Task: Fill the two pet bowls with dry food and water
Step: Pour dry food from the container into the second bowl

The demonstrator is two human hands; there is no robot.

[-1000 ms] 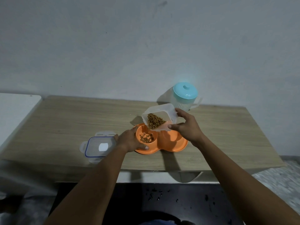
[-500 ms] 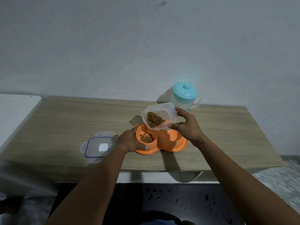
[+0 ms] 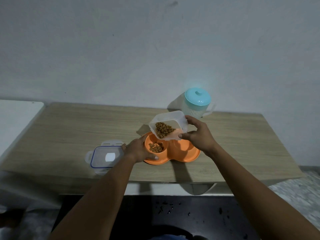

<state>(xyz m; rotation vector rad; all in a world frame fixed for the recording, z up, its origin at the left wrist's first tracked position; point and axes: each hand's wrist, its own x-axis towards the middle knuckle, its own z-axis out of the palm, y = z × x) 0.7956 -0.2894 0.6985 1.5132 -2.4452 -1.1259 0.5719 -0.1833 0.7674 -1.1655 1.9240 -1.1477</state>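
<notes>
An orange double pet bowl [image 3: 187, 155] sits on the wooden table [image 3: 78, 129]. Its left well holds a small pile of brown kibble [image 3: 155, 147]; its right well shows no contents. My left hand [image 3: 140, 150] grips the bowl's left rim. My right hand [image 3: 199, 134] holds a clear plastic food container [image 3: 168, 124] tilted over the left well, with kibble heaped at its lower corner. A clear water jug with a teal lid [image 3: 197, 103] stands behind, near the wall.
The container's clear lid with blue seal [image 3: 105, 156] lies flat left of the bowl. A white surface [image 3: 15, 118] adjoins the table's left end. The table's front edge runs just below the bowl; dark floor lies beneath.
The container has lifted slightly and tilted a little further over the left well. The kibble pile in the bowl looks about the same. My left hand has stayed on the rim.
</notes>
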